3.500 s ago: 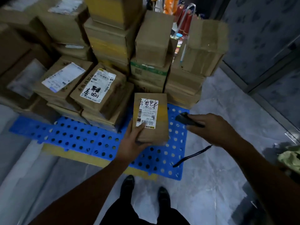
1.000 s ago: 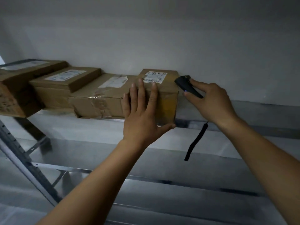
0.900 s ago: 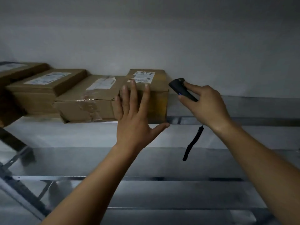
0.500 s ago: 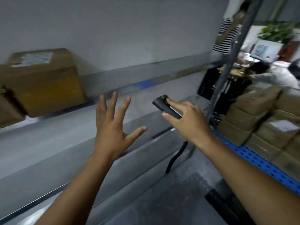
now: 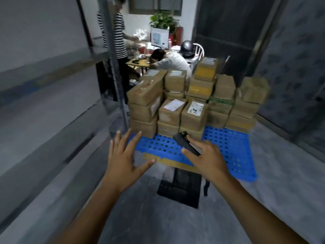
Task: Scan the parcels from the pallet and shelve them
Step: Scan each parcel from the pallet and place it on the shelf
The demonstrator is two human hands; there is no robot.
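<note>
A stack of several brown cardboard parcels (image 5: pixel 191 103) with white labels stands on a blue perforated pallet (image 5: pixel 233 152) ahead of me on the floor. My left hand (image 5: pixel 123 161) is raised in front of the pallet with its fingers spread and holds nothing. My right hand (image 5: pixel 207 159) grips a black handheld scanner (image 5: pixel 185 142), whose black wrist strap (image 5: pixel 206 188) hangs below. Both hands are short of the parcels and touch none. The metal shelf (image 5: pixel 44 106) runs along my left side; the shelved parcels are out of view.
A shelf upright (image 5: pixel 114 71) stands left of the pallet. A black mat (image 5: pixel 181 188) lies on the grey floor before the pallet. Behind the stack, one person in a striped shirt (image 5: pixel 117 32) stands and another leans on a desk (image 5: pixel 168 60). A dark wall (image 5: pixel 290 67) closes the right.
I have turned from the shelf, where my left hand pushed the parcel in and let go, back toward the pallet. Both hands have swung round with me; the scanner stays in my right hand.
</note>
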